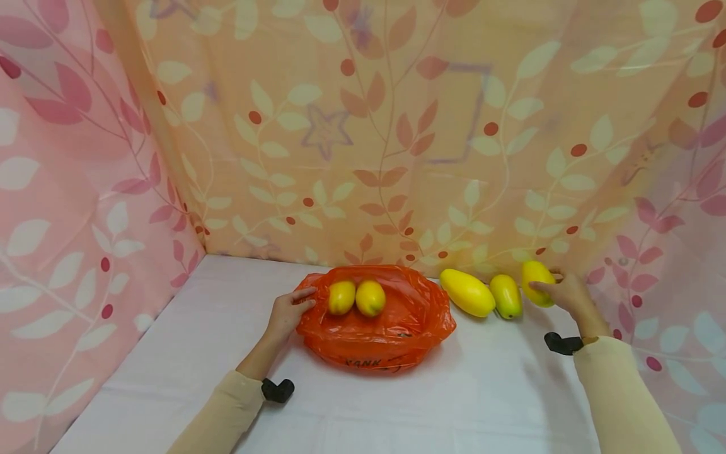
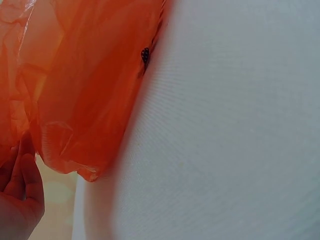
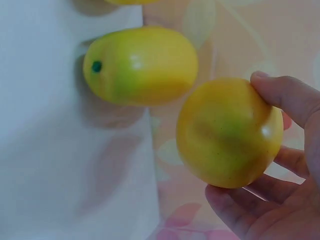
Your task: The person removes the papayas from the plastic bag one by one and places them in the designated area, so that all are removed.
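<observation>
A crinkled red plastic bag (image 1: 397, 359) lies open on the white table. Two small yellow fruits (image 1: 342, 298) sit side by side inside it, toward its left. My left hand (image 1: 290, 312) pinches the bag's left rim; in the left wrist view its fingers (image 2: 31, 175) meet the thin plastic. At the far right, my right hand (image 1: 570, 294) holds a smooth yellow fruit (image 3: 227, 135) with a greenish patch, thumb on one side and fingers on the other. Close beside it lies a yellow-green mango-like fruit (image 3: 145, 65) with a dark green stem spot.
A longer yellow fruit (image 1: 467, 292) lies between the bag and the mango-like fruit, near the table's back edge. Patterned cloth (image 1: 391, 126) hangs behind the table, with pink leaf-print cloth (image 1: 74, 189) on the left and more at the right. White cloth covers the table (image 1: 488, 391).
</observation>
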The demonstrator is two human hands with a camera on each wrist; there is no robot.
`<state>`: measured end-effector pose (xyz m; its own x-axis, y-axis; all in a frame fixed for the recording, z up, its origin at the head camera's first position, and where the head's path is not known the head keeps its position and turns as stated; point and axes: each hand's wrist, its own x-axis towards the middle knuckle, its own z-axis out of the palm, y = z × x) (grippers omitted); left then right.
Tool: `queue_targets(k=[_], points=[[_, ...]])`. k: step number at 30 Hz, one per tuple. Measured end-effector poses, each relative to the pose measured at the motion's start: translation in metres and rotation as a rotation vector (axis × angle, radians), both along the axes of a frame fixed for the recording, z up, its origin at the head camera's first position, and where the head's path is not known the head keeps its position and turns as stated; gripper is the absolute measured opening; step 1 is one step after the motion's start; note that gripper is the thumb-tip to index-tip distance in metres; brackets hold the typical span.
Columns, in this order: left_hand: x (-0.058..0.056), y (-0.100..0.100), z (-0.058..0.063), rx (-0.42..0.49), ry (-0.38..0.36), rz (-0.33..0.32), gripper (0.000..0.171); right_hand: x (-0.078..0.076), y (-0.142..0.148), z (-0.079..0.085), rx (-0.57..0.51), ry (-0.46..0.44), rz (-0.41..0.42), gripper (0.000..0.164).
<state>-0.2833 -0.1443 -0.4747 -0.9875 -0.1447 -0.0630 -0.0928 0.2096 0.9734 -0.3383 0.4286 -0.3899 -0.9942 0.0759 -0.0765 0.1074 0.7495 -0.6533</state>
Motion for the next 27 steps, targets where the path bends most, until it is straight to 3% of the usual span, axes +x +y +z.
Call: queue_targets(k=[10, 17, 27], points=[[0.001, 0.001, 0.002, -0.006, 0.003, 0.002, 0.036, -0.002, 0.014, -0.024, -0.036, -0.038, -0.086, 0.09], [-0.001, 0.001, -0.001, -0.013, -0.001, 0.0, 0.036, -0.003, 0.02, -0.043, -0.06, -0.097, -0.1, 0.093], [-0.001, 0.0, -0.003, -0.003, -0.015, -0.003, 0.036, -0.005, 0.019, -0.053, -0.048, -0.094, -0.143, 0.09]])
